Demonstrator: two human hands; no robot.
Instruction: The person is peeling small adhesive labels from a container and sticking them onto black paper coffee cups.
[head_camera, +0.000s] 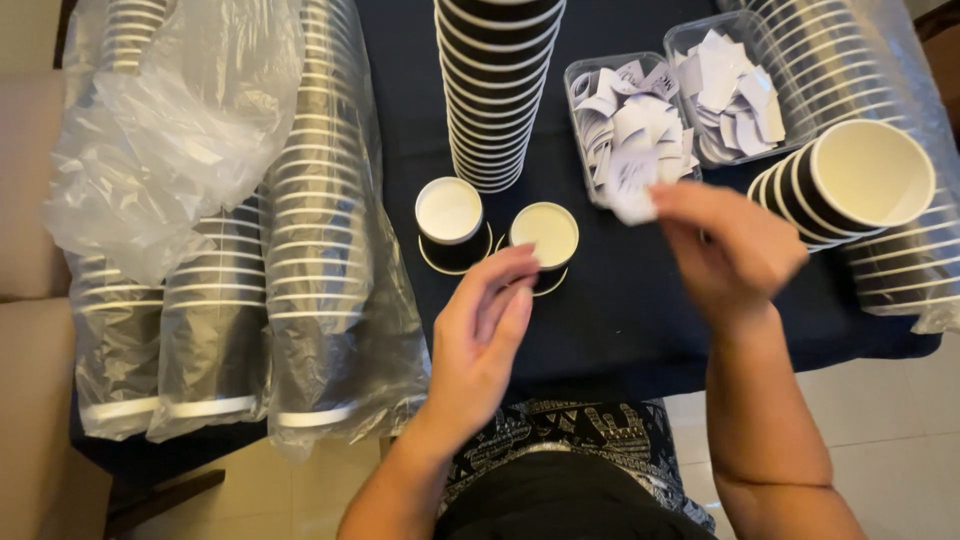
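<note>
Two black paper cups with white insides stand upright on the dark table: one (449, 222) to the left, one (545, 240) to the right. My left hand (482, 335) reaches toward the right cup, fingers loosely curled just in front of it, holding nothing. My right hand (728, 245) hovers to the right of the cups, blurred, pinching a small white paper slip (632, 203) at its fingertips. Just behind that hand, a clear plastic tray (578, 82) holds several folded paper slips.
A tall stack of black cups (497, 80) stands behind the two cups. A second clear tray of slips (735, 85) sits further right. Sideways cup stacks (855, 180) lie at right; bagged cup sleeves (300, 250) fill the left. The table edge (620, 375) is near me.
</note>
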